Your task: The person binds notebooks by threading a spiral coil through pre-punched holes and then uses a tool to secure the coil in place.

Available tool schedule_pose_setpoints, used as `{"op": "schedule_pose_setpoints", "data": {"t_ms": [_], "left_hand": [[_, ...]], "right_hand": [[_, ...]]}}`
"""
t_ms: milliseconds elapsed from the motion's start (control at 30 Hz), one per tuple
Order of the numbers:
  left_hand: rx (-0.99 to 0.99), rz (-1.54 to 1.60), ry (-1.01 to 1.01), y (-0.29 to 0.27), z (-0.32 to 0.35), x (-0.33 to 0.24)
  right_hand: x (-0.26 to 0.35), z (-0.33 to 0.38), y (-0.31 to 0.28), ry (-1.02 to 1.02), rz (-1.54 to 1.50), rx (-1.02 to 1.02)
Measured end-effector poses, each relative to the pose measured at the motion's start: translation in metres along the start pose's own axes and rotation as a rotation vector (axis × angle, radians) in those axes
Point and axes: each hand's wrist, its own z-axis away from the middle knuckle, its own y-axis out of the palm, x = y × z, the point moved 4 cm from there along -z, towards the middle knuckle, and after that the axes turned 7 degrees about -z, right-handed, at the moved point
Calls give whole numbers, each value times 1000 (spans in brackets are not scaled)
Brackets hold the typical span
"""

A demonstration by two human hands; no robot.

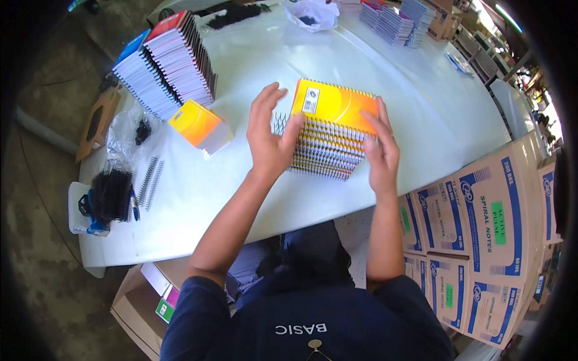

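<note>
A stack of spiral notebooks point(337, 105) with yellow-orange covers stands on the white table in front of me, wire-bound edges facing me. My left hand point(269, 132) is at the stack's left side, fingers spread, with the thumb over its near left corner. Dark loose wire coils point(280, 123) show between that thumb and fingers. At the right side, the outstretched fingers of my right hand point(382, 144) lie along the stack's edge, one over the top cover and the thumb by the bindings. Whether either palm presses on the stack, I cannot tell.
Tall red and blue notebook stacks point(180, 57) stand at the back left, a smaller yellow-orange stack point(198, 126) nearer. Black coils point(112, 194) fill a container at the left edge. A white plastic bag point(312, 15) and more notebooks point(394, 25) lie far back. Cartons point(481, 222) are piled at right.
</note>
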Motion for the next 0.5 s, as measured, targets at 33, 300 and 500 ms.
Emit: {"op": "schedule_pose_setpoints", "data": {"t_ms": [33,300,500], "left_hand": [[-68,78,-183,7,4,8],[-270,241,-318,18,25,9],[-251,210,-134,18,12,13]], "right_hand": [[-5,2,9,20,-85,-136],[-2,10,35,-41,58,-462],[-10,3,19,109,91,-435]]}}
